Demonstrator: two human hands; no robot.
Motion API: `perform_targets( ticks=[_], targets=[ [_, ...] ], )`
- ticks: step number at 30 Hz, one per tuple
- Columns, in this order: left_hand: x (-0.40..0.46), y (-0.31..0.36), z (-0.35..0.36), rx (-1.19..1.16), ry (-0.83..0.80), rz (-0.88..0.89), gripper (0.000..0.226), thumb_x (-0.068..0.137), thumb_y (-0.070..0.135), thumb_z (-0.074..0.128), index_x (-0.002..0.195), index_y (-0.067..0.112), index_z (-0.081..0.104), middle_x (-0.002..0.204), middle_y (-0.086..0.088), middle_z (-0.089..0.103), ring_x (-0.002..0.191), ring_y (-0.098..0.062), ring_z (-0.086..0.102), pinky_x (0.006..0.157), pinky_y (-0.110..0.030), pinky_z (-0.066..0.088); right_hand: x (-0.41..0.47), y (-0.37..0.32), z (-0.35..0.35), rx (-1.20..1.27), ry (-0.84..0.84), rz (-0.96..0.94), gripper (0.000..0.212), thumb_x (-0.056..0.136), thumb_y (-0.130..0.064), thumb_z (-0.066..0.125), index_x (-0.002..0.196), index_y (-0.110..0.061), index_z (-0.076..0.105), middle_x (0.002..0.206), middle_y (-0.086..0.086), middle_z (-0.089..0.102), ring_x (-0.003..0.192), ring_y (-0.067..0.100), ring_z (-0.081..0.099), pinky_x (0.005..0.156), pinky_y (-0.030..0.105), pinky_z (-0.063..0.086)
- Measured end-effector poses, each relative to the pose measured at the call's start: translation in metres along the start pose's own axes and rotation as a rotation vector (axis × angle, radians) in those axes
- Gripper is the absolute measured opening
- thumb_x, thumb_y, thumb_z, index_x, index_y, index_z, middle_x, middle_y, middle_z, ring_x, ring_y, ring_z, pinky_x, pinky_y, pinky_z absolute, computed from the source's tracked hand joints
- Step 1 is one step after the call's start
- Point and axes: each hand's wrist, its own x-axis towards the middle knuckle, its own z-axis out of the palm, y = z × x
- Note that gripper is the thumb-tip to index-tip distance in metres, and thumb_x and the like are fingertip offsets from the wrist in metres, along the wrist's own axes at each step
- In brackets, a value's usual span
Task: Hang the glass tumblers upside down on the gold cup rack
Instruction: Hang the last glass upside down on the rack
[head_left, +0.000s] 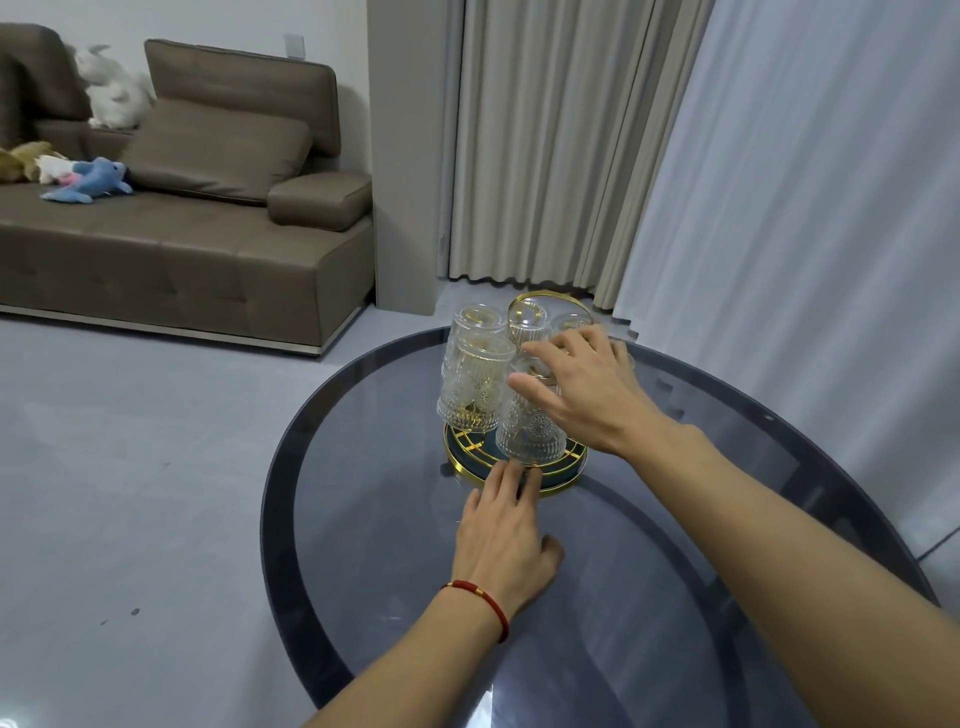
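Brown sofa (171, 228), grey floor (130, 467), pale curtains (545, 145).

Hard to count the tumblers since the right hand (582, 389) covers the whole right side of the gold rack (550, 301); one glass behind it (569, 321) only peeks out past the knuckles. Can't tell if that hand is actually gripping the front tumbler (524, 431) or just resting fingers on it. The left hand (504, 540) hides the near rim of the rack's base (563, 480), and its fingertips there are blurry. The surface (649, 623) gets cut off at the bottom edge, as do both forearms. The sofa (171, 249) runs off the left edge.
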Motion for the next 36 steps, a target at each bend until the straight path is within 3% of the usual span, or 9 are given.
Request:
perform_targets(
  ticks=[3,6,9,12,15,19,25,30,36],
  targets=[
    [-0.002,0.002,0.003,0.007,0.052,0.013,0.074,0.076,0.037,0.058,0.145,0.015,0.041,0.144,-0.005,0.043,0.133,-0.028,0.037,0.107,-0.042,0.041,-0.013,0.005,-0.001,0.185,0.178,0.04,0.057,0.102,-0.053,0.027,0.138,-0.023,0.06,0.133,0.001,0.06,0.128,0.02,0.043,0.108,0.043,0.033],
    [-0.005,0.003,0.008,0.069,0.053,0.015,0.07,0.084,0.043,0.051,0.148,0.02,0.038,0.146,-0.006,0.04,0.138,-0.029,0.032,0.114,-0.047,0.032,-0.029,0.02,0.0,0.443,0.448,0.197,0.036,0.1,-0.028,0.046,0.127,-0.015,0.066,0.126,0.004,0.064,0.12,0.022,0.052,0.107,0.044,0.04],
    [-0.007,0.005,0.01,0.11,0.066,-0.013,0.065,0.087,0.045,0.049,0.145,0.019,0.041,0.148,-0.009,0.041,0.14,-0.03,0.031,0.117,-0.054,0.024,-0.045,0.031,0.005,0.601,0.47,0.348,0.04,0.09,-0.012,0.063,0.13,-0.014,0.061,0.124,0.005,0.058,0.113,0.018,0.054,0.102,0.037,0.047],
    [-0.008,0.009,0.01,0.134,0.077,-0.049,0.064,0.085,0.043,0.052,0.143,0.016,0.043,0.146,-0.012,0.045,0.14,-0.032,0.033,0.119,-0.059,0.019,-0.048,0.03,0.014,0.579,0.348,0.282,0.058,0.085,-0.015,0.073,0.139,-0.013,0.053,0.133,0.004,0.051,0.122,0.013,0.048,0.106,0.027,0.039],
    [-0.008,0.01,0.01,0.145,0.093,-0.089,0.067,0.083,0.041,0.054,0.143,0.014,0.042,0.144,-0.013,0.046,0.139,-0.033,0.036,0.118,-0.064,0.019,-0.037,0.027,0.018,0.561,0.342,0.245,0.062,0.087,-0.024,0.077,0.141,-0.011,0.049,0.137,0.006,0.05,0.126,0.015,0.047,0.106,0.021,0.032],
    [-0.007,0.009,0.011,0.132,0.096,-0.141,0.069,0.083,0.043,0.053,0.145,0.015,0.038,0.148,-0.014,0.041,0.143,-0.033,0.03,0.117,-0.068,0.017,-0.027,0.027,0.018,0.554,0.326,0.216,0.064,0.086,-0.031,0.08,0.139,-0.011,0.05,0.135,0.006,0.057,0.123,0.017,0.054,0.103,0.026,0.041],
    [-0.007,0.007,0.014,0.126,0.042,-0.184,0.069,0.087,0.048,0.043,0.149,0.019,0.03,0.157,-0.013,0.029,0.149,-0.029,0.018,0.116,-0.072,0.011,-0.036,0.038,0.013,0.554,0.361,0.212,0.058,0.083,-0.034,0.082,0.132,-0.017,0.056,0.128,0.001,0.059,0.113,0.008,0.054,0.098,0.025,0.043],
    [-0.007,0.005,0.014,0.135,0.017,-0.194,0.07,0.09,0.051,0.039,0.151,0.021,0.025,0.161,-0.011,0.022,0.151,-0.027,0.014,0.114,-0.075,0.009,-0.035,0.043,0.01,0.456,0.273,0.183,0.049,0.087,-0.043,0.076,0.13,-0.027,0.062,0.12,0.003,0.056,0.108,0.016,0.057,0.09,0.028,0.041],
    [-0.007,0.006,0.013,0.13,0.015,-0.198,0.07,0.09,0.051,0.04,0.151,0.021,0.025,0.161,-0.011,0.022,0.151,-0.027,0.015,0.113,-0.076,0.012,-0.046,0.051,0.008,0.289,0.229,0.106,0.054,0.093,-0.054,0.063,0.139,-0.026,0.059,0.133,0.003,0.056,0.116,0.02,0.058,0.096,0.04,0.053]
  ],
)
